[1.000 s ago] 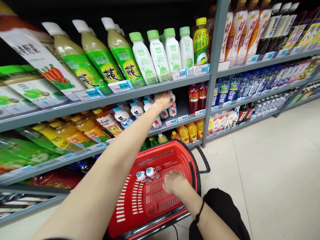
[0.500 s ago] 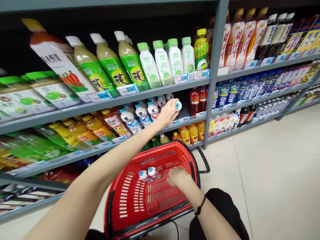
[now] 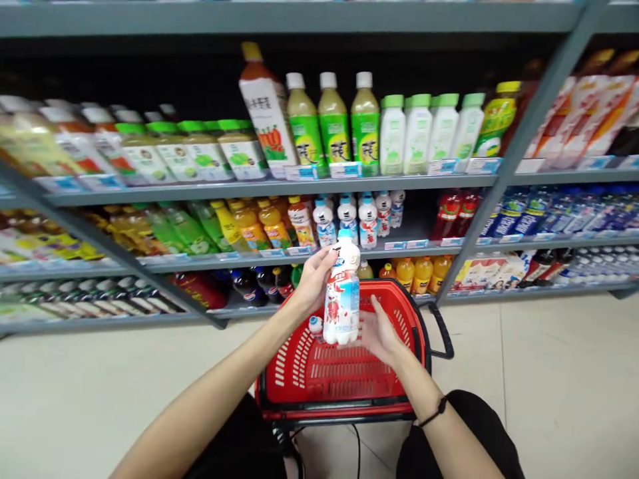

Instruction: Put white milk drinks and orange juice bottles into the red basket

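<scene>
My left hand [image 3: 315, 278] is closed round the upper left side of a white milk drink bottle [image 3: 342, 299] with a light blue cap, held upright above the red basket [image 3: 344, 414]. Close to the bottle's lower right side is my right hand [image 3: 382, 332], its fingers apart; whether the fingertips touch the bottle I cannot tell. A small bottle with a blue cap [image 3: 315, 325] shows inside the basket, partly hidden behind the held bottle. Similar blue-capped bottles [image 3: 348, 216] stand on the middle shelf behind.
A grey shelf unit [image 3: 279, 191] spans the view, with green-labelled bottles [image 3: 334, 130], orange drinks [image 3: 422, 271] and red bottles [image 3: 449, 213]. The basket's black handle [image 3: 442, 332] sticks out to the right over the tiled floor [image 3: 554, 359].
My left hand has brought a bottle from the middle shelf to above the basket. My right hand has risen towards it from inside the basket. The view has turned left.
</scene>
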A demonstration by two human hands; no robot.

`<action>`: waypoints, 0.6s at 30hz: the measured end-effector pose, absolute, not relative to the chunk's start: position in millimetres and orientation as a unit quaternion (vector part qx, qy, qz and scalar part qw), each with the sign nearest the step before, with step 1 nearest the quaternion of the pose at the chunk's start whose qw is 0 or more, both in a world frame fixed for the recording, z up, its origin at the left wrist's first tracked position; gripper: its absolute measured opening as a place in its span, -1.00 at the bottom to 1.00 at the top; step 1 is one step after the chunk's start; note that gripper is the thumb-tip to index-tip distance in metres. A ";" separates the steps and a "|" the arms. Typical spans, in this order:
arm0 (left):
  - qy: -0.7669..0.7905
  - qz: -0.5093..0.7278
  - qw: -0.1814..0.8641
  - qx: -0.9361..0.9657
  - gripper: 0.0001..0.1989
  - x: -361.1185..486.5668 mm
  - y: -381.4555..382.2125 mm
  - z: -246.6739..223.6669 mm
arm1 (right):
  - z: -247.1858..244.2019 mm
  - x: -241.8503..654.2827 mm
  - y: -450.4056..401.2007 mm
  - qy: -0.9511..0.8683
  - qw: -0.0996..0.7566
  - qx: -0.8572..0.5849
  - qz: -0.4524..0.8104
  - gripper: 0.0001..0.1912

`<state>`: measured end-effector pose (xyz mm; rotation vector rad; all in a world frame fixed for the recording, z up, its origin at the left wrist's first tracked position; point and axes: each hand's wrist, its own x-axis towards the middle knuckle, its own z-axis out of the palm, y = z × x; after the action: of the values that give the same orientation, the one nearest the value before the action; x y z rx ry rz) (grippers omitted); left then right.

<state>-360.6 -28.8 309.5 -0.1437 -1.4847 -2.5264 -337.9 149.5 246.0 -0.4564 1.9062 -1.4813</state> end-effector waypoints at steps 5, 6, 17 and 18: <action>-0.441 -0.889 0.120 0.021 -0.37 -343.9 -51.2 262.1 | 239.3 -316.0 118.9 0.527 0.447 -0.007 -0.723 -0.21; -0.442 -0.889 0.116 0.022 -0.39 -341.2 -55.4 254.4 | 237.8 -315.0 115.6 0.540 0.434 0.041 -0.720 -0.28; -0.479 -0.872 0.083 -0.063 -0.42 -315.7 -91.0 243.8 | 212.0 -307.5 110.4 0.529 0.332 -0.007 -0.781 -0.47; -0.471 -0.876 0.087 -0.061 -0.41 -315.4 -92.9 244.0 | 209.2 -306.1 110.3 0.541 0.313 -0.027 -0.780 -0.46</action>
<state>-315.4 -92.9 244.0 -0.1803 -1.4032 -2.6089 -306.1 110.3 209.2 -0.0701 1.4259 -2.0574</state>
